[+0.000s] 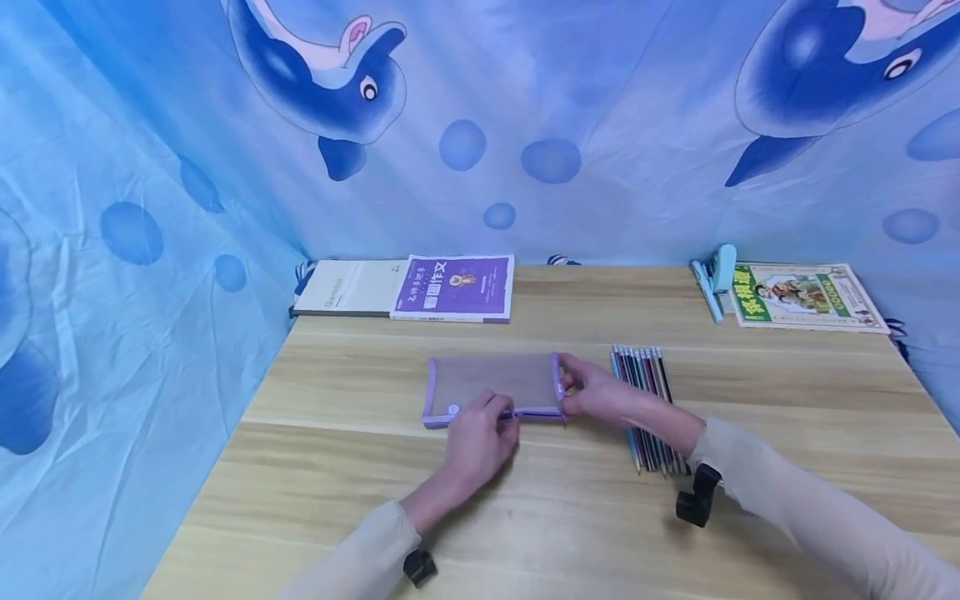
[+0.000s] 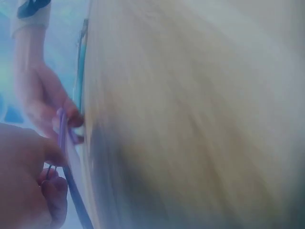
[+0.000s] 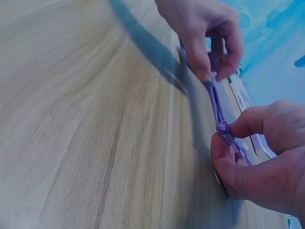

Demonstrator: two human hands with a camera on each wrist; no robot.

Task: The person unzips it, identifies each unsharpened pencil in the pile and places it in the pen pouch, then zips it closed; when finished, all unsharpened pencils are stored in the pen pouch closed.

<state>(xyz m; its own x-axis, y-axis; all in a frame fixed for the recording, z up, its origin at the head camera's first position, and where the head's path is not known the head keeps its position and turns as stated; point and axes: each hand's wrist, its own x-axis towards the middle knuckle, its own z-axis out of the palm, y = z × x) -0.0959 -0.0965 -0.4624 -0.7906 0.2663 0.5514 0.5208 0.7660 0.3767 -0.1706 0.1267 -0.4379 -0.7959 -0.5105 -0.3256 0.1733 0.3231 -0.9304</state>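
Observation:
A see-through zip pouch (image 1: 487,379) with purple trim lies flat on the wooden table, a round button near its front left corner. Along its near edge runs the zipper (image 1: 538,412), slightly parted toward the right. My left hand (image 1: 482,442) pinches at this zipper edge with thumb and finger; the left wrist view shows a small metal loop (image 2: 51,169) by the fingertips. With thumb and forefinger, my right hand (image 3: 267,152) pinches the pouch's right end, where the purple trim (image 3: 223,127) bunches. Several pencils (image 1: 651,408) lie side by side under my right forearm.
At the back left a purple book (image 1: 453,287) overlaps a pale notebook (image 1: 348,283). Toward the back right are a light blue stapler (image 1: 723,268), a blue pen (image 1: 707,292) and a green-bordered booklet (image 1: 810,296). A blue dolphin curtain (image 1: 600,208) hangs behind the table (image 1: 570,533).

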